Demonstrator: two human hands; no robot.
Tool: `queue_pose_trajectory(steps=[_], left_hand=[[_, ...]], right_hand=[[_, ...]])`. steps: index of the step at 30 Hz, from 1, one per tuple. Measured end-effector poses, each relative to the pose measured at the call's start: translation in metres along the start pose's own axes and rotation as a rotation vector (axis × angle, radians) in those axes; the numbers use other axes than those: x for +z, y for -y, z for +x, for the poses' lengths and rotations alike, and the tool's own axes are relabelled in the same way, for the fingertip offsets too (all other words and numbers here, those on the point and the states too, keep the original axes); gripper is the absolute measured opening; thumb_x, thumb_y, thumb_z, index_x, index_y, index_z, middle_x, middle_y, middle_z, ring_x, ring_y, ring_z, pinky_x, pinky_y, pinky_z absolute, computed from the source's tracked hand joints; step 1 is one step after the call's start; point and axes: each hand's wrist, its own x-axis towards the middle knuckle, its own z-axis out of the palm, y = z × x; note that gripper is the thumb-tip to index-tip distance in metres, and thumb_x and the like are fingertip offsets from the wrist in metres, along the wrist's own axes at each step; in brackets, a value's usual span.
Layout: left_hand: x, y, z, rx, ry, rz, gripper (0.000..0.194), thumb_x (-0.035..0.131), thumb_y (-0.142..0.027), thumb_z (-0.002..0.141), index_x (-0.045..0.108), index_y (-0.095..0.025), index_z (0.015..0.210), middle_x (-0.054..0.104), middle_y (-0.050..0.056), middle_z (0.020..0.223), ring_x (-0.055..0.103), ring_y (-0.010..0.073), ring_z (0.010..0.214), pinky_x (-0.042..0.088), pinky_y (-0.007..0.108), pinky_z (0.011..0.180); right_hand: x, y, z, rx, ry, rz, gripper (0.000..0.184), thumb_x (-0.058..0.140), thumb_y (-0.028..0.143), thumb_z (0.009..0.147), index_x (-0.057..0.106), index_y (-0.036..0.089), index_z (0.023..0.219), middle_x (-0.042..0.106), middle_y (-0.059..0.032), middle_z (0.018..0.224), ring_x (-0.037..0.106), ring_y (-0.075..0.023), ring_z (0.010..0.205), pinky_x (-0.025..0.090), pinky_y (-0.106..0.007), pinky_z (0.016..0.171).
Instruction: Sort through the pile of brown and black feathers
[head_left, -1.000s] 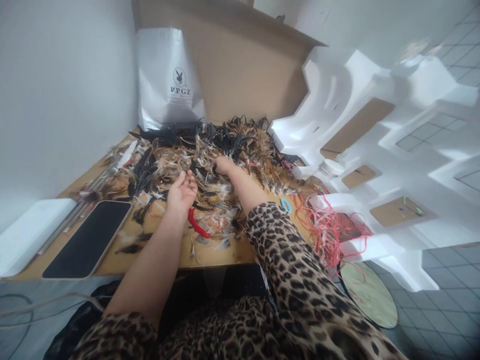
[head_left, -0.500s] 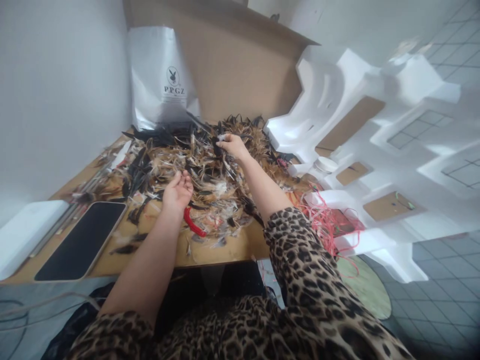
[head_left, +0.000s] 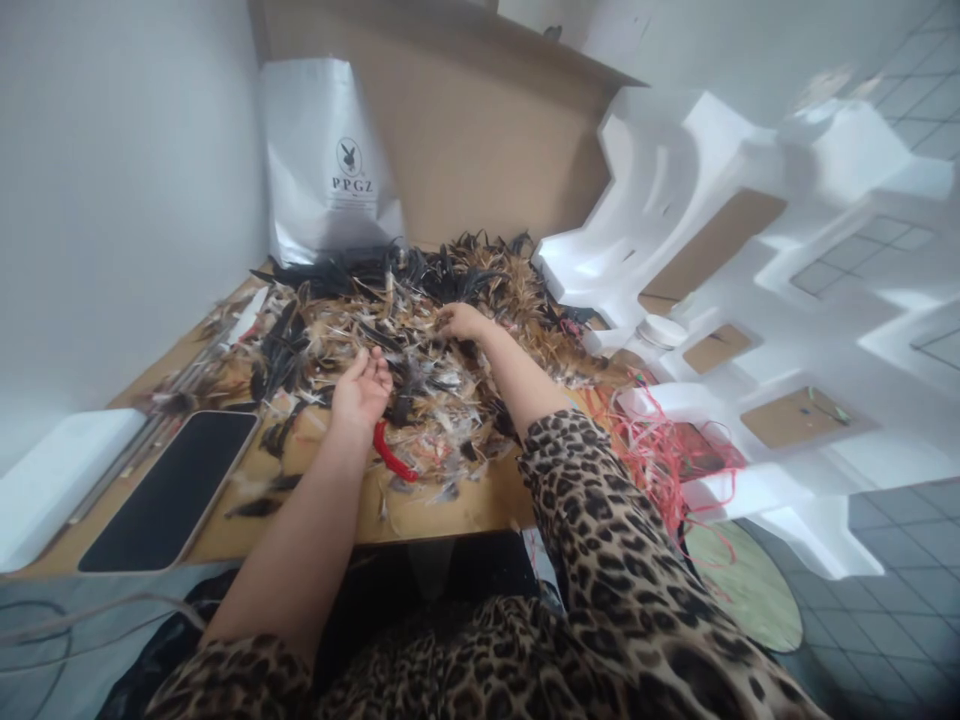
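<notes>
A wide pile of loose feathers, brown, black and white, covers the table in front of me. At the pile's near left, my left hand is palm up with loosely bent fingers, and no object shows in it. My right hand reaches into the middle of the pile, its fingers bent down and drawn together among the feathers. Whatever lies between those fingertips blends with the pile. Just below my left hand lies a curved red strip, close to the wrist.
A phone and a white box lie at the left. Behind the pile stand a white PPGZ bag and a cardboard panel. White foam packing and tangled pink string are on the right.
My right hand has come down and slightly nearer, from holding a dark, white-tipped piece above the pile to reaching among the feathers. My left hand stays almost where it was.
</notes>
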Motion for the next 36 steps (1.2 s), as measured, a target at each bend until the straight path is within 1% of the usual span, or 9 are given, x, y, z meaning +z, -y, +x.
queue_pose_trajectory(steps=[4,7,11,15,20,23,28,33,36], left_hand=[[0.002,0.002,0.000,0.004,-0.013,0.004,0.007,0.052,-0.014,0.083,0.056,-0.015,0.077,0.066,0.001,0.073,0.059,0.0078,0.060,0.042,0.018,0.050],[0.002,0.003,-0.001,0.001,0.000,0.012,0.010,0.050,-0.014,0.085,0.056,-0.015,0.077,0.066,0.002,0.074,0.059,0.0074,0.060,0.042,0.018,0.050],[0.001,0.004,-0.001,0.002,0.008,0.023,0.010,0.049,-0.015,0.085,0.056,-0.015,0.079,0.066,0.002,0.075,0.059,0.0076,0.060,0.042,0.018,0.049],[0.000,0.004,-0.001,0.001,0.016,0.020,0.009,0.050,-0.014,0.085,0.056,-0.014,0.079,0.067,0.002,0.075,0.059,0.0079,0.060,0.042,0.018,0.049],[0.001,0.003,-0.001,-0.007,0.005,0.024,0.010,0.049,-0.015,0.086,0.056,-0.014,0.079,0.066,0.001,0.073,0.059,0.0074,0.058,0.041,0.018,0.048],[0.000,0.002,0.000,-0.005,-0.004,0.028,0.008,0.051,-0.014,0.084,0.056,-0.015,0.078,0.066,0.001,0.072,0.059,0.0077,0.059,0.042,0.018,0.049],[-0.003,0.003,0.004,0.004,0.034,0.050,0.005,0.054,-0.015,0.082,0.057,-0.016,0.078,0.066,0.002,0.074,0.059,0.0078,0.060,0.043,0.018,0.050],[-0.003,0.004,0.003,0.020,0.034,0.069,0.006,0.054,-0.015,0.082,0.057,-0.015,0.076,0.066,0.002,0.072,0.060,0.0083,0.060,0.044,0.018,0.051],[-0.003,0.003,0.002,0.017,0.046,0.062,0.005,0.055,-0.016,0.081,0.058,-0.015,0.077,0.066,0.002,0.073,0.061,0.0091,0.062,0.046,0.019,0.054]], right_hand=[[0.018,-0.003,0.024,-0.001,0.060,-0.171,0.084,0.073,0.027,0.059,0.040,0.017,0.135,0.060,-0.0128,0.117,0.063,-0.0197,0.091,0.051,-0.027,0.077],[0.030,-0.003,0.042,0.007,0.037,-0.229,0.091,0.072,0.030,0.059,0.034,0.017,0.140,0.050,-0.0171,0.130,0.058,-0.0245,0.107,0.049,-0.029,0.087],[0.039,0.001,0.058,0.027,0.013,-0.170,0.071,0.068,0.027,0.064,0.047,0.019,0.131,0.050,-0.0170,0.131,0.056,-0.0265,0.111,0.046,-0.034,0.093],[0.044,0.009,0.057,0.009,0.005,-0.096,0.033,0.065,0.012,0.064,0.066,0.014,0.097,0.065,-0.0125,0.105,0.059,-0.0245,0.107,0.044,-0.030,0.095],[0.035,0.013,0.034,0.030,0.027,0.132,0.008,0.056,0.013,0.075,0.061,0.011,0.080,0.060,-0.0012,0.059,0.061,-0.0119,0.059,0.052,-0.022,0.063],[0.017,0.010,0.014,-0.003,0.016,0.345,0.005,0.054,0.013,0.078,0.057,0.012,0.082,0.053,0.0045,0.053,0.053,-0.0048,0.050,0.050,-0.016,0.057],[-0.005,0.007,-0.028,-0.027,0.158,0.947,0.014,0.065,0.012,0.067,0.054,0.012,0.075,0.052,0.0062,0.049,0.047,-0.0035,0.042,0.046,-0.014,0.046],[-0.006,0.005,-0.074,-0.025,0.255,0.825,0.023,0.067,0.014,0.068,0.054,0.014,0.087,0.058,0.0031,0.060,0.057,-0.0076,0.050,0.051,-0.019,0.048],[-0.010,-0.003,-0.104,0.007,0.166,0.618,0.044,0.068,0.014,0.068,0.050,0.016,0.108,0.060,0.0025,0.070,0.058,-0.0082,0.052,0.049,-0.018,0.045]])
